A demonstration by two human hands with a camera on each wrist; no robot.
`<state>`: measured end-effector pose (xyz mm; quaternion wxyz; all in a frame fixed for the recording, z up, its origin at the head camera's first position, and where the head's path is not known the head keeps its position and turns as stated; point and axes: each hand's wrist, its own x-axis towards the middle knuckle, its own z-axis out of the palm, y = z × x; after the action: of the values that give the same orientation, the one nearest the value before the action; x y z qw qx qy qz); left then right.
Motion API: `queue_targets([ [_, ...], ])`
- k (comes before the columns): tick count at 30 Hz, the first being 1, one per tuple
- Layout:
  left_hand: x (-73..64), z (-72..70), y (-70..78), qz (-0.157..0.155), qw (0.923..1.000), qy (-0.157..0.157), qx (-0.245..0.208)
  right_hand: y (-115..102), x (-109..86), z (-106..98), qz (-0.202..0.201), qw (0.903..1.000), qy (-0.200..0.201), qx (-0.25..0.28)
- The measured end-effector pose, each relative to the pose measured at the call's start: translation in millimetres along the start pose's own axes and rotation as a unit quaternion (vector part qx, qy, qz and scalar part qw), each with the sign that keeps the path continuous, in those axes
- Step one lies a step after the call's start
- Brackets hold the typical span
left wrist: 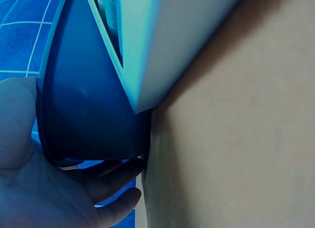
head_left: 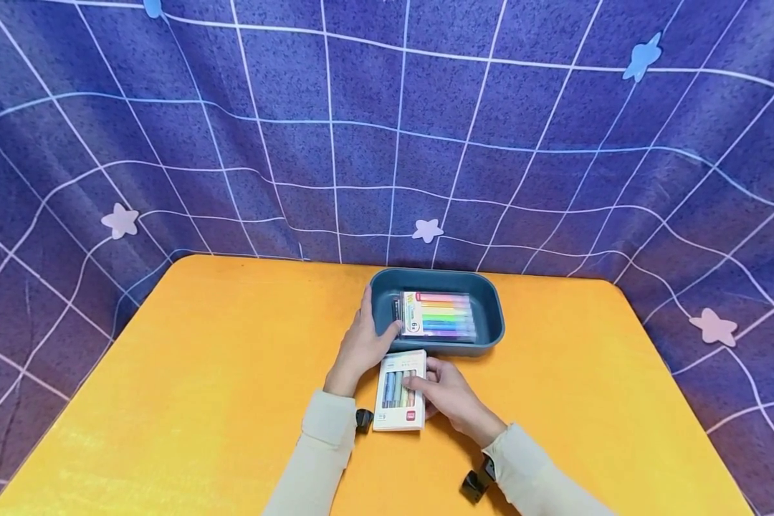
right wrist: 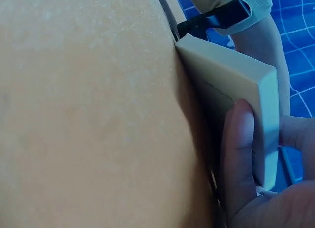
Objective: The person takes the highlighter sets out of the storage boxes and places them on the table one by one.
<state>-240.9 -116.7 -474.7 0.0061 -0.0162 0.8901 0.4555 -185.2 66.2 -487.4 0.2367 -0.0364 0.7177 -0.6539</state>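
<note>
A dark blue rectangular bin [head_left: 459, 350] stands on the table, and my left hand [head_left: 363, 344] grips its left end. The thumb hooks over the rim while the other fingers lie along the outer wall [left wrist: 83, 100]. In front of the bin my right hand [head_left: 453, 395] holds a white box of colored sticks [head_left: 393, 393], with a window in its face. The thumb presses on the front and the fingers are behind the box [right wrist: 231, 65], which tilts above the tabletop. Inside the bin lies a clear pack of rainbow-colored pens [head_left: 445, 315].
A dark item [head_left: 396, 309] shows at the left end of the pen pack in the bin. The yellow table [head_left: 232, 344] reaches back to a blue grid-patterned curtain [head_left: 361, 143] with star shapes. Black wrist cameras [head_left: 474, 484] sit on both sleeves.
</note>
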Motion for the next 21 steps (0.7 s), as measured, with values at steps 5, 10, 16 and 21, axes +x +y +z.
queue_targets([
  [5, -0.7, -0.2, 0.6, -0.003, 1.0, -0.002, -0.003, -4, -5.1, -3, 0.007, 0.9998, 0.011, -0.013],
  [10, -0.5, -0.3, 1.4, -0.004, 1.0, -0.005, -0.004, -5, -8.5, -6, 0.017, 0.9996, 0.019, -0.013],
  [16, -0.1, 0.2, 0.1, -0.001, 1.0, -0.004, -0.003, -3, -11.0, -8, 0.027, 0.9994, 0.023, -0.004],
  [21, -0.4, 0.2, 0.5, 0.002, 1.0, -0.003, -0.007, -2, -12.8, -11, 0.026, 0.9994, 0.023, -0.002],
])
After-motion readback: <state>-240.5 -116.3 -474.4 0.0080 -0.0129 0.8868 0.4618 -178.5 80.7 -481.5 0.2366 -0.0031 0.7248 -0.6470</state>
